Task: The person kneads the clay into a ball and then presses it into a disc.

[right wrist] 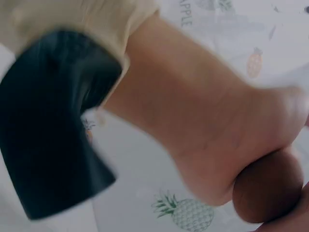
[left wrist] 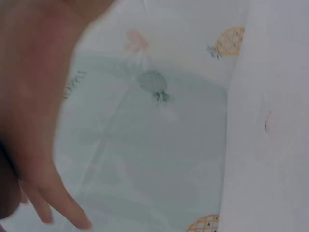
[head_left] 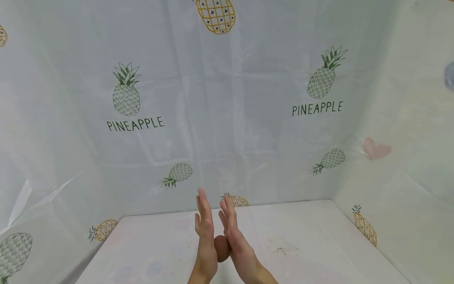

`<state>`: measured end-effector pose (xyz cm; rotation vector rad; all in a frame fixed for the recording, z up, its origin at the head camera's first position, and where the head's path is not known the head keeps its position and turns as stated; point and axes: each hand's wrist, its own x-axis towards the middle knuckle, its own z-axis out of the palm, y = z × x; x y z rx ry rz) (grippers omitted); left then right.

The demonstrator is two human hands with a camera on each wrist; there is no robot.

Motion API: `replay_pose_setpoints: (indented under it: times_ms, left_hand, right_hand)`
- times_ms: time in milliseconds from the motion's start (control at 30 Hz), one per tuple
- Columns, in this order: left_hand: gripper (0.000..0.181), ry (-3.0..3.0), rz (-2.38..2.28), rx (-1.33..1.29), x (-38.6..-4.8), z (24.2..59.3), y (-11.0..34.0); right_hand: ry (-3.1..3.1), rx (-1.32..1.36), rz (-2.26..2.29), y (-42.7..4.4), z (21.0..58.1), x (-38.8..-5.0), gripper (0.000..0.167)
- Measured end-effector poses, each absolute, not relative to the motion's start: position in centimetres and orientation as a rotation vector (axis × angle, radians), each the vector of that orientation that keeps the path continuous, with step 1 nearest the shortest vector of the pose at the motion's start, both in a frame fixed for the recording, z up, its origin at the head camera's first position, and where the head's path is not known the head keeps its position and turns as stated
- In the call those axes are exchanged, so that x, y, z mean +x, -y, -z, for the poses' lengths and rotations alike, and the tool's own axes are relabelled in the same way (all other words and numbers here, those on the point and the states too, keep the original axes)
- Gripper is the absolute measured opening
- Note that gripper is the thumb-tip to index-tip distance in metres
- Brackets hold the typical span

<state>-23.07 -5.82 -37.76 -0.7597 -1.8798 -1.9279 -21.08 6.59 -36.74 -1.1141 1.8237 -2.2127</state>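
In the head view, my left hand (head_left: pixel 206 240) and right hand (head_left: pixel 238 243) stand upright with palms facing, fingers extended upward. A smooth brown ball (head_left: pixel 222 248) is pressed between the lower palms; the fingertips are apart. The left wrist view shows part of a hand (left wrist: pixel 34 106) along the left, with the dark ball (left wrist: pixel 7 189) cut off by the edge. From the right wrist, the ball (right wrist: pixel 268 187) touches the heel of a palm (right wrist: pixel 212 145), and a bit of another hand (right wrist: pixel 289 223) lies below it.
A white tabletop (head_left: pixel 159 244) spreads under the hands, with faint brownish marks (head_left: pixel 281 250) at right. Pale sheeting (head_left: pixel 227 118) printed with pineapples rises behind and at both sides. A beige sleeve (right wrist: pixel 96 19) and a black band (right wrist: pixel 48 130) show in the right wrist view.
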Motion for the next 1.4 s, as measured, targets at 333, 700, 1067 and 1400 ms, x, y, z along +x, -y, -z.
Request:
replay_pose_setpoints:
  times_ms: [333,700,1067,1400]
  left_hand:
    - [0.057,1.933,2.031,-0.841,-22.3,38.2,4.5]
    - [0.06,1.85,1.94,-1.124,-19.5,37.3,2.9]
    - [0.057,1.863,1.934,-0.846,-22.4,37.5,5.4]
    - [0.058,1.917,1.97,-1.032,-21.4,38.6,3.2]
  right_hand:
    - [-1.816,-1.275,2.351,-8.1,35.6,-20.6,0.057]
    - [-1.826,-1.227,2.38,-9.6,36.4,-22.7,0.055]
    - [-1.804,-1.162,2.232,-7.0,37.1,-21.8,0.054]
    - [-1.901,-1.202,2.397,-9.5,35.7,-21.8,0.055]
